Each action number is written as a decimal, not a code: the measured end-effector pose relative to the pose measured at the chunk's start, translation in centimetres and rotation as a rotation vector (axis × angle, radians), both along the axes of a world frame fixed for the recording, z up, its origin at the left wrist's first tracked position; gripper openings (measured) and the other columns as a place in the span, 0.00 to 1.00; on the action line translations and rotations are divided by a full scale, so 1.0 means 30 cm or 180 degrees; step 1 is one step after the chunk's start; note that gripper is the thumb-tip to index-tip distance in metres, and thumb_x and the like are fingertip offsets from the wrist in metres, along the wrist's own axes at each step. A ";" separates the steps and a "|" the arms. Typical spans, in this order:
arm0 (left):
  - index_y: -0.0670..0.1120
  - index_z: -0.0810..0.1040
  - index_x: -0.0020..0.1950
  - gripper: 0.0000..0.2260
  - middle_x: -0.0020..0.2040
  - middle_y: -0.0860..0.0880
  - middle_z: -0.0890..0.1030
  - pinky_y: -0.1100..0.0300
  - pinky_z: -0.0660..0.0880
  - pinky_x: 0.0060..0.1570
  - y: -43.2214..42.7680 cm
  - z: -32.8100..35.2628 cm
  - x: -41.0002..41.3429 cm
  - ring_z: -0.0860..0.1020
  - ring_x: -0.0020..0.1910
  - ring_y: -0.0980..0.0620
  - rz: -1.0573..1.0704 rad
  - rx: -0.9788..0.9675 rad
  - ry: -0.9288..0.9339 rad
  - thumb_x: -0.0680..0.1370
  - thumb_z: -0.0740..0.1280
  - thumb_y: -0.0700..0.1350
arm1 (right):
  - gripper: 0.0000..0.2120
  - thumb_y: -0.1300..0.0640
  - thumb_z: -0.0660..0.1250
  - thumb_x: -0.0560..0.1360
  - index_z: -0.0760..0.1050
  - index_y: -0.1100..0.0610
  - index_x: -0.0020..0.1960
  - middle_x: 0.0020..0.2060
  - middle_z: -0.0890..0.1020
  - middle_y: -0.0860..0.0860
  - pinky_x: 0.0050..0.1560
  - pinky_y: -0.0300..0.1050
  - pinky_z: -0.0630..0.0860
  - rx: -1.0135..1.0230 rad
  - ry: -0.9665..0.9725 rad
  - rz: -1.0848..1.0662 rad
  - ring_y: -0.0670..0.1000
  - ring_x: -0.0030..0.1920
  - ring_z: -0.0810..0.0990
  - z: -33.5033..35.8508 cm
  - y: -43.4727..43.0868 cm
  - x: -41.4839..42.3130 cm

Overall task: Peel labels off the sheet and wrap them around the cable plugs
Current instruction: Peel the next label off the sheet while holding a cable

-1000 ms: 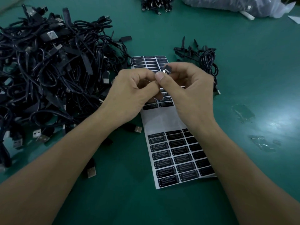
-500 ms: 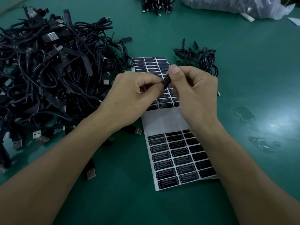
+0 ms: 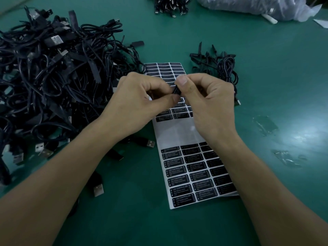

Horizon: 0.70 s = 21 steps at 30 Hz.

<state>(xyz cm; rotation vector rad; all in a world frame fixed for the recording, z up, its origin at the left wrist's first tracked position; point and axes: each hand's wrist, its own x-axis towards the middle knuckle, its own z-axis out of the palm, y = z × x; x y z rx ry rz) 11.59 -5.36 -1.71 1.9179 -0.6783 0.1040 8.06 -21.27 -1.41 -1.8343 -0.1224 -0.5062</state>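
Both grips are closed on one small black plug (image 3: 178, 89), held in the air above the upper block of the label sheet (image 3: 177, 134). The left hand (image 3: 140, 103) pinches it between thumb and forefinger from the lower side; the right hand (image 3: 211, 105) pinches it from above, thumb tip pressed over its top end.

A second ago the plug stood higher, at the right thumb tip, showing a flat dark face. Half a second ago it had turned edge-on between the two thumbs. Now it sits in nearly the same spot, but the right thumb has curled further over it and hides more of it. The sheet and the cables on the bench (image 3: 266, 50) have not moved.

What shows of the plug is a short dark sliver with fine pale lines along its side. Whether a label is already around it, I cannot tell.

The sheet lies flat, its black labels (image 3: 179, 170) printed "LED CONTROLLER" in three columns, with a bare white band across the middle. A big heap of black USB cables (image 3: 53, 77) lies to the left, and a small bundle (image 3: 226, 68) lies just beyond the right hand.
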 end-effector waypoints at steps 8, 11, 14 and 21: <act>0.54 0.81 0.46 0.07 0.38 0.53 0.83 0.68 0.74 0.39 0.003 0.028 0.004 0.78 0.34 0.62 0.0482 -0.0793 -0.0349 0.77 0.74 0.42 | 0.15 0.52 0.74 0.74 0.81 0.52 0.60 0.43 0.83 0.42 0.44 0.36 0.75 -0.0515 0.0377 0.0351 0.40 0.42 0.79 -0.009 0.005 -0.008; 0.50 0.81 0.45 0.04 0.39 0.47 0.84 0.63 0.76 0.37 0.009 0.039 0.003 0.79 0.34 0.56 0.0533 -0.1190 -0.0276 0.77 0.74 0.43 | 0.16 0.49 0.76 0.72 0.83 0.52 0.59 0.47 0.82 0.43 0.48 0.30 0.73 -0.1139 0.0504 0.0592 0.38 0.46 0.79 -0.022 0.022 -0.017; 0.47 0.81 0.45 0.03 0.38 0.52 0.85 0.63 0.76 0.36 0.009 0.050 -0.005 0.81 0.33 0.57 0.0411 -0.1439 -0.0047 0.78 0.73 0.43 | 0.12 0.51 0.77 0.72 0.83 0.52 0.55 0.45 0.82 0.46 0.46 0.33 0.73 -0.1143 0.0357 0.0568 0.41 0.44 0.78 -0.026 0.048 -0.025; 0.44 0.79 0.44 0.06 0.38 0.50 0.85 0.63 0.76 0.36 0.006 0.074 -0.019 0.81 0.34 0.54 0.0260 -0.1911 0.0488 0.81 0.68 0.42 | 0.12 0.53 0.77 0.73 0.77 0.54 0.50 0.34 0.81 0.46 0.35 0.31 0.71 -0.0571 0.0280 0.0163 0.42 0.33 0.77 -0.019 0.056 -0.019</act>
